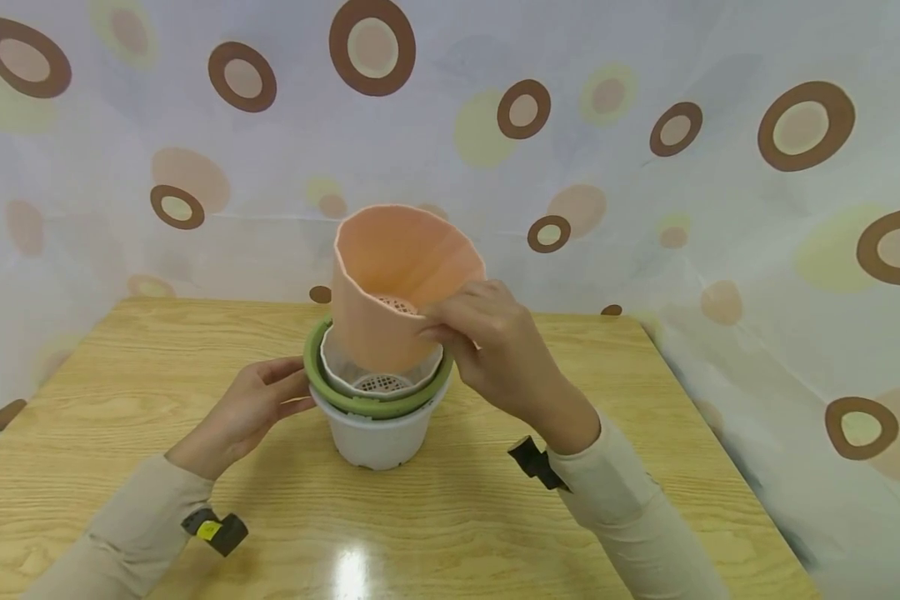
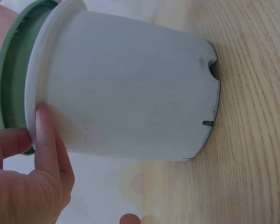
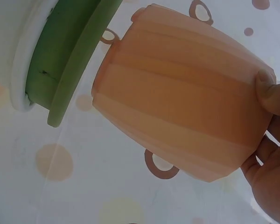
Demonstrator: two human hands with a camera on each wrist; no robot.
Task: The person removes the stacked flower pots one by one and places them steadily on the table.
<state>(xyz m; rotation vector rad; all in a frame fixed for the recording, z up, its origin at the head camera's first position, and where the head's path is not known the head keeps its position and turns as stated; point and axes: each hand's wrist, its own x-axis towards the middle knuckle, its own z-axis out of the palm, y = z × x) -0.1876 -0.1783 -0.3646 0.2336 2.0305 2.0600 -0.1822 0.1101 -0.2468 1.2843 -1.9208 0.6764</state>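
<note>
My right hand (image 1: 495, 350) pinches the rim of a peach plastic flower pot (image 1: 378, 333), thumb on its outer wall. That pot is tilted, its mouth towards the upper right, above a stack of nested pots. Innermost in the stack is a white scalloped pot (image 1: 330, 354) with a perforated bottom. Around it is a green pot (image 1: 311, 358), set inside a larger white pot (image 1: 378, 442) that stands upright on the table. My left hand (image 1: 258, 404) touches the stack's left side, its fairly straight fingers (image 2: 45, 140) against the white pot's rim and wall.
The stack stands on a light wood-grain table (image 1: 555, 533). Behind it hangs a pale backdrop (image 1: 450, 167) printed with brown rings and pastel dots. Small black devices (image 1: 536, 462) are strapped to both wrists.
</note>
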